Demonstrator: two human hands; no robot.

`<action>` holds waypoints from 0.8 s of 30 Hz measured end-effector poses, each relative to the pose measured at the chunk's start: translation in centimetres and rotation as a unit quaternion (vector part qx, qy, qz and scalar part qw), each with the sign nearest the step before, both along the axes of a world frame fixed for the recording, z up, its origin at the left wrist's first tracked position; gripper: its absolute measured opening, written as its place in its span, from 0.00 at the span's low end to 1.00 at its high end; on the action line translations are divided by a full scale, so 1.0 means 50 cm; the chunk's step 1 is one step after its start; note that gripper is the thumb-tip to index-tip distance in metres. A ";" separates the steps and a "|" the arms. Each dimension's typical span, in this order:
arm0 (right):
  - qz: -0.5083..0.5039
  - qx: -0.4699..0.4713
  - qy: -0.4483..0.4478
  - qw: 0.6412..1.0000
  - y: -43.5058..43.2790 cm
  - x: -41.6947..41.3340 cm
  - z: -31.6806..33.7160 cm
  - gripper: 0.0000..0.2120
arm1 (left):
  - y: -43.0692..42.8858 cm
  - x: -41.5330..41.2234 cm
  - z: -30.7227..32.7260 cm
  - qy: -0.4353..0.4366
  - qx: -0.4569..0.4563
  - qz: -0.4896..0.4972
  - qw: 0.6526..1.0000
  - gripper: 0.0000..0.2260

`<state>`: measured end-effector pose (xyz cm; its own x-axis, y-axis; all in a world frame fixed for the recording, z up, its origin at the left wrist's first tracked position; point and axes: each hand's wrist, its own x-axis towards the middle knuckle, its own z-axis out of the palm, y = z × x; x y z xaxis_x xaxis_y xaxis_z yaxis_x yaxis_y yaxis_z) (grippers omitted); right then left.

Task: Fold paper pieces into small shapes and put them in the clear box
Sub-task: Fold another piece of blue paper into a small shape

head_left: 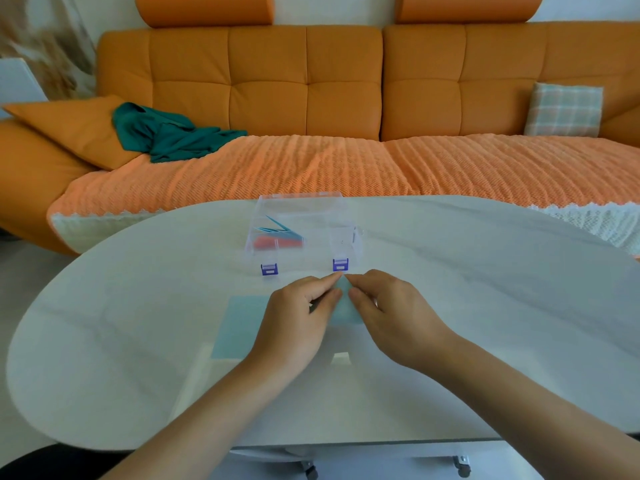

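A pale blue paper piece (346, 308) lies on the white table between my two hands. My left hand (294, 323) and my right hand (398, 317) pinch its upper tip together, fingertips almost touching. A flat pale blue sheet (239, 327) lies to the left, partly under my left hand. Just beyond my fingers stands the clear box (346, 237) with two blue latches. Inside it are folded blue and orange-red shapes (280, 237), on the left side.
The white oval table (485, 289) spreads wide on both sides. Behind it runs an orange sofa (311, 98) with a green cloth (166, 136) and a checked cushion (564, 110).
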<state>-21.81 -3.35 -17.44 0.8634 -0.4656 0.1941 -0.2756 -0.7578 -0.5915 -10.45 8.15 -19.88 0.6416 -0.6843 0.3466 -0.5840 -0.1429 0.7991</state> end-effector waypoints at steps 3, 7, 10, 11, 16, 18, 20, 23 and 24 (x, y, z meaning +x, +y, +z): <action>0.008 0.003 0.016 1.000 0.001 -0.002 0.003 0.13 | 0.001 0.001 -0.002 -0.001 0.004 -0.009 1.000 0.13; -0.020 0.042 0.017 0.999 -0.004 -0.001 0.000 0.12 | -0.001 0.001 -0.005 -0.006 0.014 -0.019 1.000 0.13; -0.085 0.130 -0.017 0.988 -0.014 0.006 -0.001 0.06 | -0.003 0.000 -0.007 -0.008 0.023 -0.024 0.999 0.11; -0.093 0.142 -0.012 0.985 -0.019 0.008 -0.001 0.06 | -0.003 0.000 -0.008 -0.002 0.032 -0.030 0.999 0.10; -0.118 0.188 0.062 0.973 -0.039 0.012 -0.010 0.08 | -0.002 0.015 -0.001 -0.045 0.125 -0.039 0.990 0.13; -0.129 0.185 0.079 0.971 -0.048 0.015 -0.015 0.10 | 0.004 0.026 0.004 -0.129 0.129 -0.037 0.982 0.14; -0.133 0.165 0.089 0.973 -0.050 0.018 -0.017 0.11 | 0.009 0.033 0.009 -0.178 0.122 -0.077 0.973 0.12; -0.132 0.097 0.113 0.980 -0.043 0.022 -0.021 0.10 | 0.014 0.032 0.008 -0.196 0.142 -0.135 0.961 0.12; -0.132 0.071 0.121 0.981 -0.039 0.023 -0.022 0.09 | 0.014 0.031 0.007 -0.210 0.153 -0.146 0.955 0.14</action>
<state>-20.67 -5.28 -18.52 0.7226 -0.6861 -0.0844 -0.5959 -0.5564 -0.5791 -8.89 8.84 -19.55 0.2569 -0.9231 0.2861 -0.8941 -0.1146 0.4329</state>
